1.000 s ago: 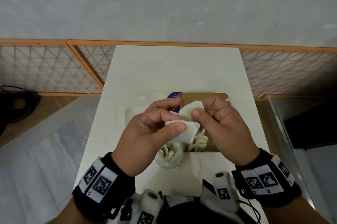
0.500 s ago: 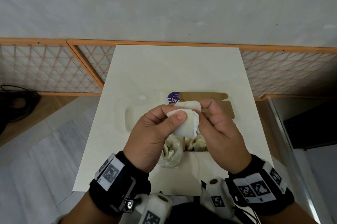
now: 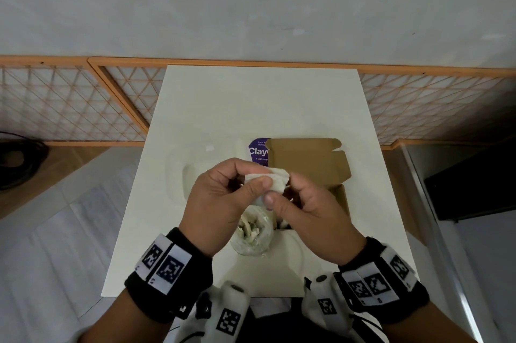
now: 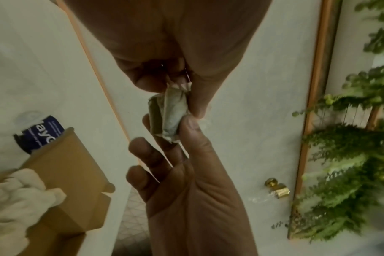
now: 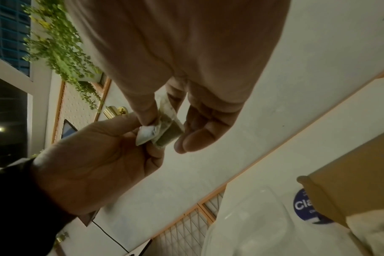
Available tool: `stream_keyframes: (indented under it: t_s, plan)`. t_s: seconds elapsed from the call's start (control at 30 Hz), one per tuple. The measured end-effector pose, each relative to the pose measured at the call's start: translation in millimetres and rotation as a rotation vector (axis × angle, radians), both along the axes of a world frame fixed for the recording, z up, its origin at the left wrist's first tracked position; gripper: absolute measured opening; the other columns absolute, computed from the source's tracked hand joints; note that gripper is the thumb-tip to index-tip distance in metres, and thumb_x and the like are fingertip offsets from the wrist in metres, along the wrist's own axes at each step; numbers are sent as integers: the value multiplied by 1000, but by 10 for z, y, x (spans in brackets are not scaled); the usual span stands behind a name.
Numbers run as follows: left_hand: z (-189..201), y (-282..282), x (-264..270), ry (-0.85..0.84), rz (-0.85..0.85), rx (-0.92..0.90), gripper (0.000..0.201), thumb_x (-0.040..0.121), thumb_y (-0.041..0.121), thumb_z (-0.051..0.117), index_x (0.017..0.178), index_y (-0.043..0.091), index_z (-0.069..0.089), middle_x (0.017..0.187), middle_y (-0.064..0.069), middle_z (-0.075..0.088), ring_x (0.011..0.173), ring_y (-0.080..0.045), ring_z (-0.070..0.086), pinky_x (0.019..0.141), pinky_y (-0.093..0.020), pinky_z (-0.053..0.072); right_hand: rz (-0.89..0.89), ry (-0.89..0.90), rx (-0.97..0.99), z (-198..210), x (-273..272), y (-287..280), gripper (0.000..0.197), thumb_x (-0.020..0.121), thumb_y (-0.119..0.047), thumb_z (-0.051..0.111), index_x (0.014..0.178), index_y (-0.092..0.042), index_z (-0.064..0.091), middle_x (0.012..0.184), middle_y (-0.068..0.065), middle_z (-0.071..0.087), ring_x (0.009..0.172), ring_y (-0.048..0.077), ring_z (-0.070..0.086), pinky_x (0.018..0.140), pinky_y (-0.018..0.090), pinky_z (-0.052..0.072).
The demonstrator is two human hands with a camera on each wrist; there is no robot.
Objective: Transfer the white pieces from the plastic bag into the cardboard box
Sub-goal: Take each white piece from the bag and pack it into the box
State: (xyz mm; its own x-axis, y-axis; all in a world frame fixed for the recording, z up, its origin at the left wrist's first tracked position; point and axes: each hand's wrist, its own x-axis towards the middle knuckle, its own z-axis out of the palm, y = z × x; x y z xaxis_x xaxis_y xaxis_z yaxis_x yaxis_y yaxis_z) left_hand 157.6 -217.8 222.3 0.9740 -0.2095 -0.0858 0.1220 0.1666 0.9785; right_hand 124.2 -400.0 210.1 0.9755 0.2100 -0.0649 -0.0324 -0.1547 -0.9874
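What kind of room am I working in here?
Probably a home or office interior, not a workshop: a small white table against a plain wall, wood lattice panels, hanging green plants, and a brass door handle.

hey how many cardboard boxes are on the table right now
1. The open brown cardboard box sits on the white table, right of centre, just beyond both hands, with its flaps folded back. Nothing suggests a second box, though the hands hide part of the tabletop.
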Motion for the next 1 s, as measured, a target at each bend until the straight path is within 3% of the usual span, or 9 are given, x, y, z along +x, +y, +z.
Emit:
stream_keyframes:
  t_s: [0.1,0.17,0.33,0.47,0.53,0.63,0.7,0.8,1.0]
  plan:
    - [-163,10,0,-34,-51,86,10,87,10,80,94,8,74,90,-13,77,85,-30,73,80,-38,60,-34,4,-79,-169,12,-35,16,101,-30,69,116,-25,71,98,2,71,90,23,69,80,52,60]
    - [-252,6,-13,-5,-81,70,8,86,11,77,92,11,73,85,-14,75,80,-28,72,77,-38,59,-69,3,-110,-274,14,-68,13,97,-33,74,109,-28,73,94,0,66,83,23,65,75,47,58]
    - [-468,-45,-61,49,-135,94,11,86,11,77,95,14,74,92,-18,73,88,-53,65,83,-65,56,-97,-27,-161,-457,17,-177,4,95,-24,77,92,-27,75,83,1,64,75,26,59,68,48,53]
    - [-694,-67,-48,55,-84,248,16,91,2,76,100,14,74,92,0,74,81,-17,68,72,-30,59,-114,18,-280,-557,63,-485,7,98,-27,72,101,-28,78,81,0,71,74,27,64,69,47,55]
    - [-823,-33,-52,75,-62,389,15,92,6,75,98,19,73,92,3,74,76,-8,66,67,-18,53,-179,72,-401,-661,95,-738,9,97,-33,71,103,-35,79,81,-3,73,73,20,65,70,42,55]
    - [-1037,63,-79,134,-79,571,11,93,18,75,94,28,72,88,11,75,65,-2,62,65,-16,50,-206,147,-602,-883,138,-1104,8,97,-34,70,99,-35,78,80,-10,72,74,12,64,69,33,53]
    - [-1146,119,-110,166,-85,624,8,93,21,75,91,28,71,85,11,76,59,-1,58,60,-13,47,-180,199,-700,-1080,187,-1280,6,97,-32,70,96,-32,76,83,-9,72,78,14,65,71,37,54]
    - [-1271,181,-148,202,-135,738,7,94,27,74,90,30,69,79,9,72,52,1,54,55,-12,42,-123,274,-790,-1395,310,-1382,10,97,-28,69,88,-31,70,80,-8,68,77,18,63,63,29,44]
    - [-1460,242,-185,237,-284,987,5,96,42,67,100,38,65,91,17,67,66,1,60,64,-13,40,-138,418,-941,-1827,634,-1230,23,97,-27,62,75,-27,58,72,-3,57,77,26,58,58,32,35]
